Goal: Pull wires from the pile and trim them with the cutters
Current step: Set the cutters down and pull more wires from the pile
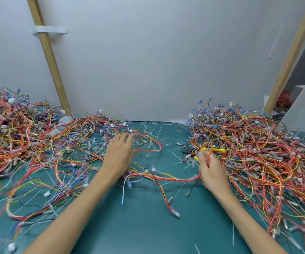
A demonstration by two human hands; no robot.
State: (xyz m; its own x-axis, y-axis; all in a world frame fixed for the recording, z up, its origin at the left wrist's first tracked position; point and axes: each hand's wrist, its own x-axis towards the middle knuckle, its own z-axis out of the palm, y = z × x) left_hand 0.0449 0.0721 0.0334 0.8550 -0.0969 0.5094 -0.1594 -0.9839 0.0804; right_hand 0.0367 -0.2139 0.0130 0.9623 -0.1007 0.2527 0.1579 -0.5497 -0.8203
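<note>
- We are counting two bare hands over the green mat [148, 228], both reaching forward from the near edge.
- We are seeing the left hand [119, 153] lying with its fingers stretched out and spread over loose wires near the middle of the mat. It is blurred, and it is gripping nothing that we can make out.
- We are seeing the right hand [212, 169] curling its fingers round one pair of cutters [213, 149] with yellow handles. The dark head is pointing left, at the edge of the right-hand pile.
- The same hand is also pinching a red wire loop [210, 153] that is crossing the handles.
- One wire bundle [166, 178], red, orange and yellow, is running across the mat between the two hands.
- We are counting two big heaps: the left pile [10, 129], thinning out toward the middle, and the right pile [258, 154].
- Many white offcuts [174, 150] are lying scattered on the mat; we cannot count them.
- Two wooden posts, a left post [47, 55] and a right post [291, 52], are slanting against the white wall [157, 61].
</note>
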